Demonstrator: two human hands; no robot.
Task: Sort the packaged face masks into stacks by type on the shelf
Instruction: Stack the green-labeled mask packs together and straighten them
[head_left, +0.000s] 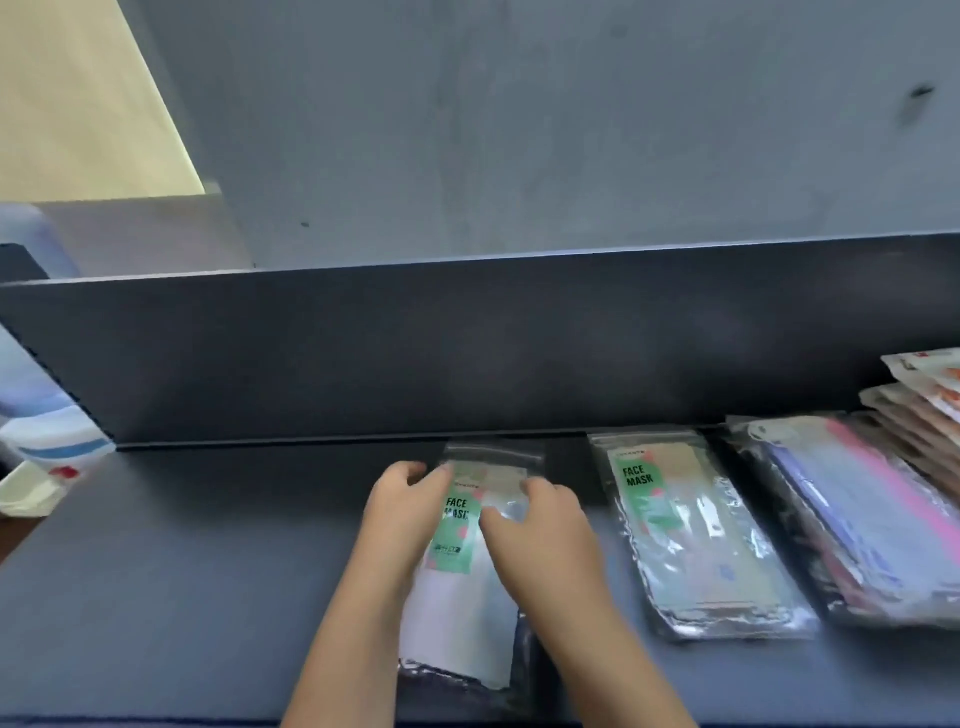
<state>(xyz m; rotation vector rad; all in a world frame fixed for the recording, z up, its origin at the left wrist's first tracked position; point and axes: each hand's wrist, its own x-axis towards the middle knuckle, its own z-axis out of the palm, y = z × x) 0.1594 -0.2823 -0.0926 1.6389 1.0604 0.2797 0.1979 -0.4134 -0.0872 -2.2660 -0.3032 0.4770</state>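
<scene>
A clear packet with a green "FACE MASK" label and white masks (457, 587) lies on the dark shelf (182, 571) at the centre. My left hand (410, 499) rests at its upper left edge with curled fingers touching the top. My right hand (540, 525) lies on the packet's right half, fingers spread flat over it. To the right lies a stack of similar green-labelled packets (696, 535). Further right sits a pile of packets with blue, purple and pink masks (852, 525).
White and orange packets (919, 395) are stacked at the far right by the shelf's dark back wall (415, 353). A white and blue item (47, 431) stands at the left end. A grey wall rises behind.
</scene>
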